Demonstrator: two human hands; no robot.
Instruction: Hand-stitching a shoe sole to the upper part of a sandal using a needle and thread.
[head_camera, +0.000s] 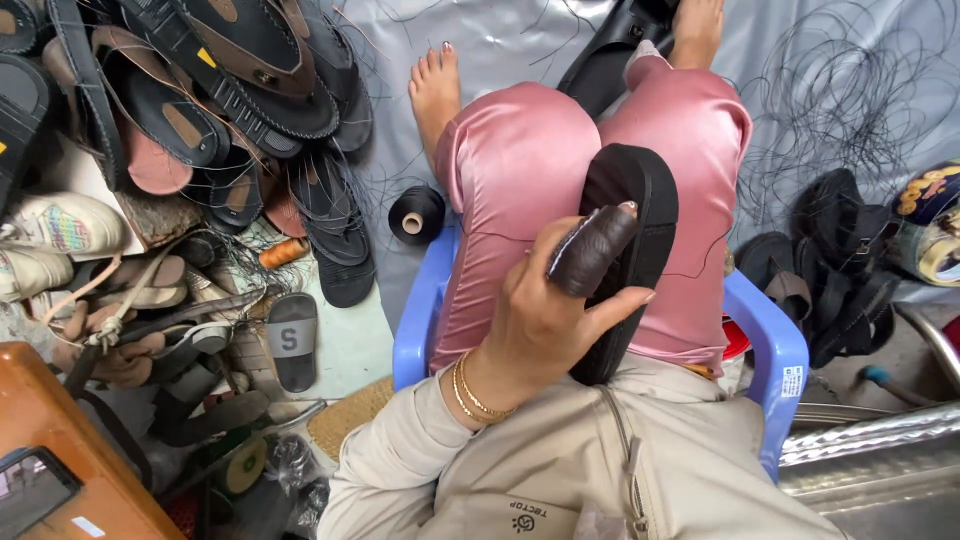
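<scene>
I sit on a blue plastic chair (418, 325) in pink satin trousers. My left hand (540, 325) grips a black sandal sole (640, 190) that stands on edge between my knees. A brown leather guard (592, 250) covers the forefinger, which lies along the sole's side, and the thumb presses the sole's edge. Gold bangles circle the wrist. My right hand does not show anywhere.
A heap of black and brown sandals (230, 90) fills the floor on the left. A black thread spool (416, 213) and an orange one (283, 252) lie near it. Loose black thread (850, 90) is strewn over a grey sheet. More black sandals (840, 260) and a metal tube (870, 440) sit at the right.
</scene>
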